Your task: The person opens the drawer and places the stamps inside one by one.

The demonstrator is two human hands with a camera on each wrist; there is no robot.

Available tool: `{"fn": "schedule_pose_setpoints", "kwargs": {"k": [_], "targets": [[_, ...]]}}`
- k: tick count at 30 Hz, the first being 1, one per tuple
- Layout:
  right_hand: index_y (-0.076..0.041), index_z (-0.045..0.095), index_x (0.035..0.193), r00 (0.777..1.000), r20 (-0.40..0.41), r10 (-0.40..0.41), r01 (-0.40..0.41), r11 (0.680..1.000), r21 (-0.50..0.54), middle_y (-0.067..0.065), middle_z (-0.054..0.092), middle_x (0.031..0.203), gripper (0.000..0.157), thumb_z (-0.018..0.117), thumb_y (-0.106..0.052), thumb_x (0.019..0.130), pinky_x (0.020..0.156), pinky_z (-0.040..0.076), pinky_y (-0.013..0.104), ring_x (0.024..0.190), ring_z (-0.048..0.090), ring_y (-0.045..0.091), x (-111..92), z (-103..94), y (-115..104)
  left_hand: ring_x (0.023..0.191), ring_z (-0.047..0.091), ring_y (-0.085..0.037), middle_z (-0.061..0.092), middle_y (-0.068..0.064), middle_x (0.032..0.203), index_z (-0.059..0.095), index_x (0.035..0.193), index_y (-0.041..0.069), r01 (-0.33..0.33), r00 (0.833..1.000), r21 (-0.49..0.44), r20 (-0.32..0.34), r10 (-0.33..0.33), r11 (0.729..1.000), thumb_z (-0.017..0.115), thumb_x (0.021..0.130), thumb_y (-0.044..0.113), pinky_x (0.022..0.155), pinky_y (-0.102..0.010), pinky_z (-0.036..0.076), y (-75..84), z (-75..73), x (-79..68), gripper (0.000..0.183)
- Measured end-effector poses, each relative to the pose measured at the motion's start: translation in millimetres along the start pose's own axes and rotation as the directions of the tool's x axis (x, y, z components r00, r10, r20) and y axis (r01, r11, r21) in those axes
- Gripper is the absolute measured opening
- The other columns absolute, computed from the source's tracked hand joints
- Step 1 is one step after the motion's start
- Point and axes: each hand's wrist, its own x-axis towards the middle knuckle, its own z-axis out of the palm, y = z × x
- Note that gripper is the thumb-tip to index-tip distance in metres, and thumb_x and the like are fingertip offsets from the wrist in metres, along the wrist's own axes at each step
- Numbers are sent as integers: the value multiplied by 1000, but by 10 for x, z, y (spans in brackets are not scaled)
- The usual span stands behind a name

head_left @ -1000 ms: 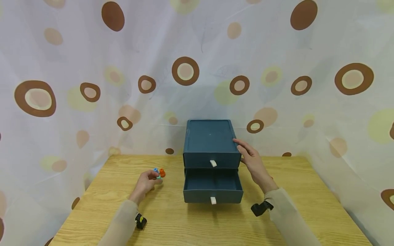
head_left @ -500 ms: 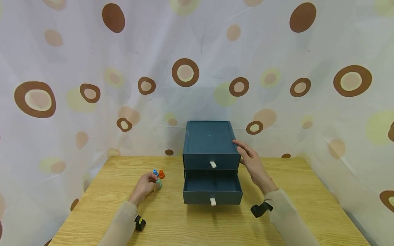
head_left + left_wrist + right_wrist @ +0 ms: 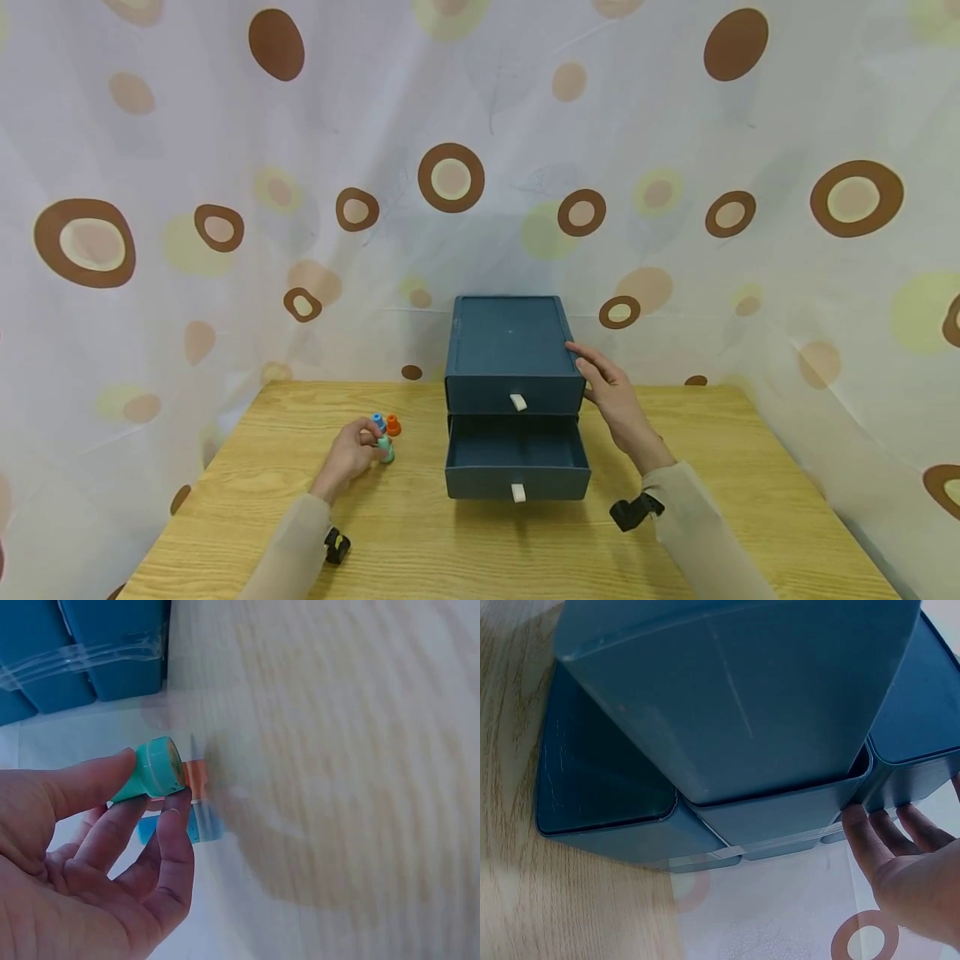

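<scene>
My left hand (image 3: pixel 351 457) pinches a small teal toy stamp (image 3: pixel 159 766) between thumb and fingers. Its wide round end faces away from the palm in the left wrist view. Just behind it, a blue stamp (image 3: pixel 378 422) and an orange stamp (image 3: pixel 393 426) stand close together on the table. On the right, my right hand (image 3: pixel 618 408) rests against the side of a dark blue drawer cabinet (image 3: pixel 510 337), fingers extended, with a fingertip at the top edge. The lower drawer (image 3: pixel 517 482) is pulled out with nothing visible inside; the upper drawer (image 3: pixel 480 393) is pushed in.
The wooden table (image 3: pixel 450 550) reaches back to a spotted curtain (image 3: pixel 510 125). White tabs (image 3: pixel 518 493) stick out from the drawer fronts. Clear tape (image 3: pixel 97 656) runs across the cabinet's side in the left wrist view.
The left hand has drawn the teal stamp slightly nearer to me, away from the blue and orange stamps. My right hand has stayed at the cabinet.
</scene>
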Motion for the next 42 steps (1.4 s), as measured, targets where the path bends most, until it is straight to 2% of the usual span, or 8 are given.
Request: {"fn": "schedule_pose_setpoints", "kwargs": {"k": [2,5,8,12,18,25,35,42], "targets": [[-13,39,150,1000,-1,-1,1,1000,2,8,22,163,55,41,-43,105,113,25,65,149,20,34,2,-2,0,70,53,-16,70,-12,90,54,102,1,-3,1000,-8,3,3,1000,65,87,-7,54,-26,37,26,-17,-13,20],[-13,39,151,1000,0,-2,2,1000,5,8,21,163,55,41,-43,105,113,25,65,150,20,34,2,-5,1,81,60,-18,70,-18,105,57,116,-1,-14,1000,-3,7,14,1000,64,90,-4,58,-27,42,69,-44,-38,27],[-13,39,151,1000,1,-1,1,1000,3,8,21,163,55,41,-43,105,113,25,65,150,19,34,2,-6,2,102,64,-27,65,-23,123,58,128,-3,-42,999,38,13,41,998,63,92,0,71,-32,52,99,-67,-63,36],[-14,39,151,1000,-2,2,-2,1000,0,7,21,163,54,41,-43,105,113,26,65,150,19,34,4,-7,6,116,60,-35,63,-23,127,60,129,-5,-68,998,92,0,69,993,65,92,3,89,-41,54,134,-75,-82,38],[-13,40,151,1000,-6,4,-4,1000,-1,7,22,163,54,41,-43,105,113,25,65,149,20,34,2,-10,7,112,63,-35,66,-23,122,61,127,-5,-94,995,104,-35,98,990,67,90,2,87,-42,55,159,-70,-83,38],[-14,39,151,1000,2,4,-4,1000,-5,8,22,163,54,40,-43,105,113,25,65,149,21,34,7,-9,1,102,68,-32,63,-27,125,62,127,-5,-157,987,72,-30,159,985,64,92,1,80,-46,57,218,-70,-114,35],[-15,40,150,1000,3,-2,2,1000,-1,7,22,163,53,41,-42,105,113,25,65,150,19,34,6,0,8,104,69,-29,70,-15,116,66,124,5,-173,980,110,-79,182,979,71,91,17,90,-46,54,333,-33,-144,36],[-14,41,150,1000,3,-15,15,1000,-6,8,23,162,52,41,-41,105,113,26,65,149,21,34,8,-4,21,98,69,-23,71,-11,113,67,123,8,-168,983,42,-73,171,985,71,91,23,85,-41,55,434,12,-189,35]]}}
